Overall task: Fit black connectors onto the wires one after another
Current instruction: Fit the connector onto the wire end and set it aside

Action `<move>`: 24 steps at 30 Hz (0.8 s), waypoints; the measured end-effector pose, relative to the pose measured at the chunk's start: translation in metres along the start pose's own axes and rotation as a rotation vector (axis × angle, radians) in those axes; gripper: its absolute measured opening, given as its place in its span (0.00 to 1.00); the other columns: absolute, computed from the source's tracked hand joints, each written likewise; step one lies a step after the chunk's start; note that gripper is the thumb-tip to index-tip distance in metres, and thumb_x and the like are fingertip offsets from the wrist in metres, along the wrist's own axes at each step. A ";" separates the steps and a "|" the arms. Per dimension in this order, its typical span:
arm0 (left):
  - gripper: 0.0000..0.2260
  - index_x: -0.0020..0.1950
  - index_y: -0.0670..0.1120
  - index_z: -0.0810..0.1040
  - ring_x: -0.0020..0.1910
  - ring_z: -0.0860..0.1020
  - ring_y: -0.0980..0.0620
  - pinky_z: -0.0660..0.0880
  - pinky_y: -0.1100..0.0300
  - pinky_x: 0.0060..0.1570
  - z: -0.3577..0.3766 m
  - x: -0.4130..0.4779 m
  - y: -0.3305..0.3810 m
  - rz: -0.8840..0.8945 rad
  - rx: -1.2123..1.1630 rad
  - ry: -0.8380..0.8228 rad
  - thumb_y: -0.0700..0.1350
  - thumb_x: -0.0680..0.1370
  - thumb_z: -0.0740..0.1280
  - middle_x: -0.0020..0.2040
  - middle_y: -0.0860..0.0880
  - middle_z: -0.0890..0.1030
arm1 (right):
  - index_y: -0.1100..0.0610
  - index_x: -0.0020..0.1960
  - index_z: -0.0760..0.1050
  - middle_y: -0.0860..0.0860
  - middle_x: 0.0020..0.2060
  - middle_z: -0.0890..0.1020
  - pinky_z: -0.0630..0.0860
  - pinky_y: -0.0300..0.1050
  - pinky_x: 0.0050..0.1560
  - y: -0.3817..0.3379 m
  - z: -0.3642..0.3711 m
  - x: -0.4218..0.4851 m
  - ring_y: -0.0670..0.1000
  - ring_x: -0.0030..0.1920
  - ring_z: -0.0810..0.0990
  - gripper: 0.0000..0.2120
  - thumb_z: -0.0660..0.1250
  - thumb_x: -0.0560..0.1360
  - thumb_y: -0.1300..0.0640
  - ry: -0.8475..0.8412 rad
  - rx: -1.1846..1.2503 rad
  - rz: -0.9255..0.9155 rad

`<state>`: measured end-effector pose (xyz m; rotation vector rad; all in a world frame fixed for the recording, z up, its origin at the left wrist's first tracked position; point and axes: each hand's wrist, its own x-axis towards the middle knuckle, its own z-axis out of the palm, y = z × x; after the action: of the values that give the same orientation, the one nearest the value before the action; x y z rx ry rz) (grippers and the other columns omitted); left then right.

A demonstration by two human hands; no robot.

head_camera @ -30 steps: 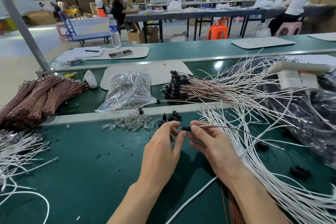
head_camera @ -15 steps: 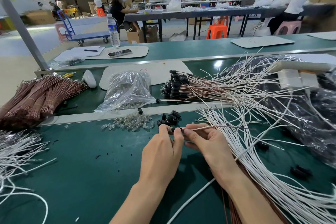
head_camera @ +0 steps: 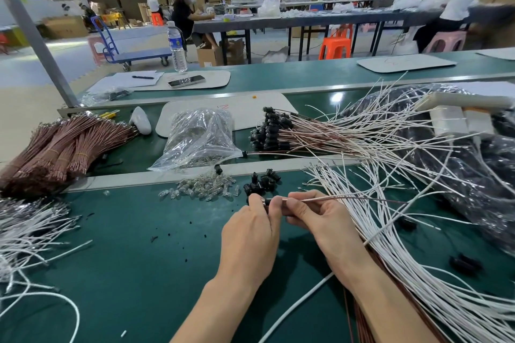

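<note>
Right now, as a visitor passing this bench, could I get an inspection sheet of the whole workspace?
Surface: green bench mat, small black specks on it.
Job's things: loose black connectors heaped just beyond the hands; finished wires with connectors piled farther back.
Clutter: clear bag, small glass bulbs spilled before it, brown wire bundles at left.
Hands: left hand pinches the held connector in its fingers; right hand pinches the held wire beside it.
Cables: white wires fanned across the right side; more at the left edge.
Surroundings: water bottle, phone, orange stool, people at far tables.
</note>
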<state>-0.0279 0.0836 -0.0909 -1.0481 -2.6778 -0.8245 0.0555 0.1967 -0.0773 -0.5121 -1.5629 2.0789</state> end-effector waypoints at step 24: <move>0.07 0.62 0.64 0.65 0.38 0.77 0.58 0.75 0.55 0.39 -0.005 -0.004 -0.001 0.164 -0.553 -0.073 0.53 0.84 0.57 0.45 0.62 0.79 | 0.56 0.49 0.87 0.57 0.44 0.87 0.80 0.37 0.42 -0.004 -0.001 0.002 0.49 0.41 0.85 0.15 0.75 0.68 0.47 -0.051 0.098 0.057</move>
<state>-0.0262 0.0782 -0.0888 -1.4037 -2.4228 -1.5667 0.0554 0.1998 -0.0734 -0.4769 -1.4817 2.2152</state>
